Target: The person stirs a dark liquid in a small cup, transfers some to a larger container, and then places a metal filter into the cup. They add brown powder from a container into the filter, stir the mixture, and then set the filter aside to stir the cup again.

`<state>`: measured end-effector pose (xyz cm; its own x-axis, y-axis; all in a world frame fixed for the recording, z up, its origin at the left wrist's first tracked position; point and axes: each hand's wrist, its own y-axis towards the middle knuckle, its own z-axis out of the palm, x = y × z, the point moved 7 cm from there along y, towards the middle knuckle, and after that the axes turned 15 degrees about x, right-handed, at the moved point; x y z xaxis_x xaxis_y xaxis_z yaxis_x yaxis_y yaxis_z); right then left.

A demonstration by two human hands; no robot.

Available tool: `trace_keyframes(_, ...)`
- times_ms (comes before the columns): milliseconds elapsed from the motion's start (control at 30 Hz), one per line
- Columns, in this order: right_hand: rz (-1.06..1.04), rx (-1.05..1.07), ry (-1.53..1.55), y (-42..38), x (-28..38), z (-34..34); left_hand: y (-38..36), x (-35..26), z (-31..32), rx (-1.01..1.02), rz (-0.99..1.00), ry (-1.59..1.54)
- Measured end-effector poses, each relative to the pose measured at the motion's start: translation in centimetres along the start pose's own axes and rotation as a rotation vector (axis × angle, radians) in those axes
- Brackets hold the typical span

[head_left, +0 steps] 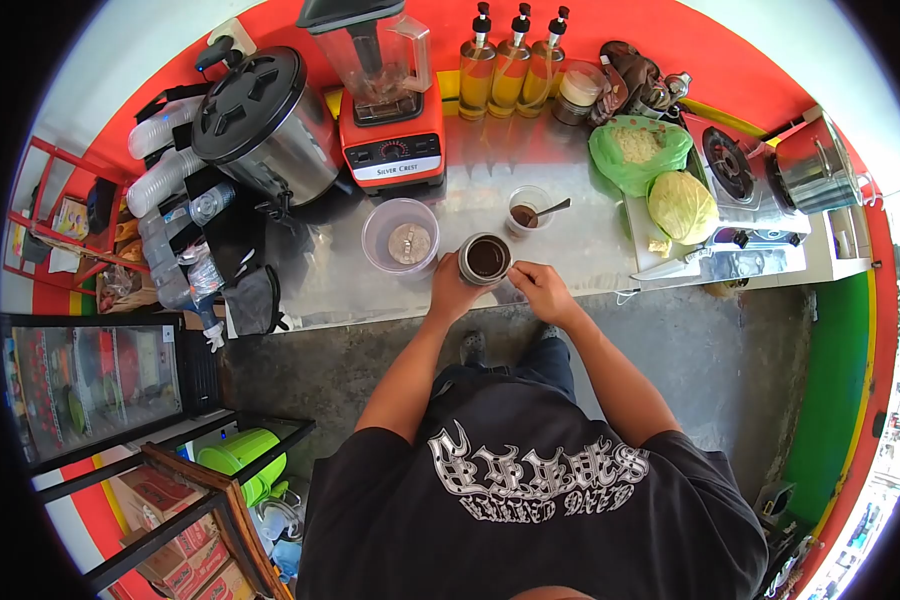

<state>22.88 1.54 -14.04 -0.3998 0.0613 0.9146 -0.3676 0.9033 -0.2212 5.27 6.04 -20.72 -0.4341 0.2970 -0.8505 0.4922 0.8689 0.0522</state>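
A metal mug (486, 258) with dark brown liquid in it is held upright at the counter's front edge. My left hand (456, 291) is wrapped round its left side. On the other side my right hand (543, 291) is closed against the mug, where its fingers hide what looks like the handle. Just behind stands a clear plastic cup (527, 222) with some brown contents and a spoon (552, 209) leaning in it. To the left of the mug sits a clear plastic tub (385, 215) with a pale round disc at its bottom.
A red blender (394, 150) and a large steel pot (265, 125) stand at the back left. Several pump bottles (511, 75) line the wall. At right are a cabbage (683, 207), a green bag (610, 160), a knife (660, 270) and a stove (735, 165) with a pot.
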Motion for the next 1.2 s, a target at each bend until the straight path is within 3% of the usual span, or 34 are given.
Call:
trace_keyframes(100, 0.019, -0.089, 0.011, -0.1, -0.1, -0.5, -0.4, -0.5, -0.5, -0.089, -0.006, -0.055)
trace_keyframes(200, 0.007, 0.002, -0.006, -0.1, 0.2, -0.1, -0.1, -0.3, -0.2, -0.023, -0.011, -0.041)
trace_keyframes(733, 0.034, -0.072, 0.046, -0.1, -0.6, -0.3, -0.3, -0.3, -0.5, -0.08, -0.014, -0.057)
trace_keyframes(800, 0.032, 0.03, 0.063, -0.2, -0.5, 0.2, 0.0, 0.0, 0.0, -0.01, -0.004, -0.007)
trace_keyframes(1133, 0.052, -0.015, 0.024, 0.0, -1.0, -1.0, -0.2, 0.5, -0.1, -0.045, -0.035, -0.071)
trace_keyframes(1200, 0.06, 0.061, 0.095, 0.0, -1.3, -0.3, 0.1, 0.2, 0.2, 0.007, -0.005, 0.003)
